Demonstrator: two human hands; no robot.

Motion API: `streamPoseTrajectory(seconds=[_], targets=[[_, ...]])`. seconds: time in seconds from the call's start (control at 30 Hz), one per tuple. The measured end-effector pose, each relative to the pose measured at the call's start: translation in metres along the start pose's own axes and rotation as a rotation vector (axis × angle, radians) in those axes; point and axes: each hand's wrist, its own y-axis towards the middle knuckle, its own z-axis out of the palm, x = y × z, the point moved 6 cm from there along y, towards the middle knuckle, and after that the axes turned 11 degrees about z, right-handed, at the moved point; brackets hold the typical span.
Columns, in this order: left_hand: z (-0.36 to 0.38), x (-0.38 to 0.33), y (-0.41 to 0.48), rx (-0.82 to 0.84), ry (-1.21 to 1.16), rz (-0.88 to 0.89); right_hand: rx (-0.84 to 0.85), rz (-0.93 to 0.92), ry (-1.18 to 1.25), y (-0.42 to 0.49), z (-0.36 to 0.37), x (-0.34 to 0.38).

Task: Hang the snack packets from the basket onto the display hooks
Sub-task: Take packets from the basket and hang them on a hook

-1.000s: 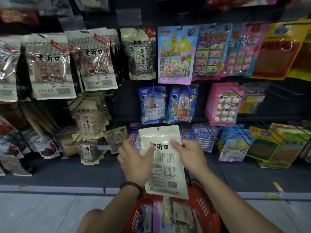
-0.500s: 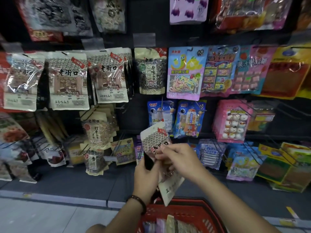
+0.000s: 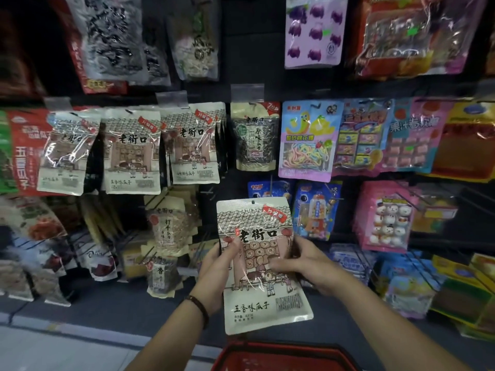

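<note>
I hold a cream sunflower-seed packet (image 3: 263, 295) upright in front of the display, printed front towards me, its hang hole at the top. My left hand (image 3: 218, 266) grips its left edge, thumb on the front. My right hand (image 3: 310, 266) grips the right side, fingers across the front. Matching packets (image 3: 132, 151) hang on hooks in the row above and to the left. The red basket (image 3: 281, 354) sits below my arms at the bottom edge; its contents are out of sight.
The dark hook wall is crowded with hanging snacks: a darker seed packet (image 3: 254, 137) above the held one, a candy floss packet (image 3: 308, 143), blue toy packets (image 3: 313, 210), pink marshmallow packets (image 3: 385, 215). Bare hooks (image 3: 206, 190) jut out left of the held packet. Grey floor lies lower left.
The packet has been turned from its back to its printed front and raised higher before the display. My view has tilted upward, so the basket has dropped to the frame's bottom edge.
</note>
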Motion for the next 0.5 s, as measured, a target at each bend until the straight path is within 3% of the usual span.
streamPoseTrajectory(seconds=[0.23, 0.5], targets=[[-0.015, -0.041, 0.021, -0.052, 0.136, 0.132, -0.098, -0.101, -0.058, 0.009, 0.008, 0.035], [-0.051, -0.079, 0.055, -0.104, 0.069, 0.172, -0.166, -0.205, 0.063, 0.044, 0.029, 0.111]])
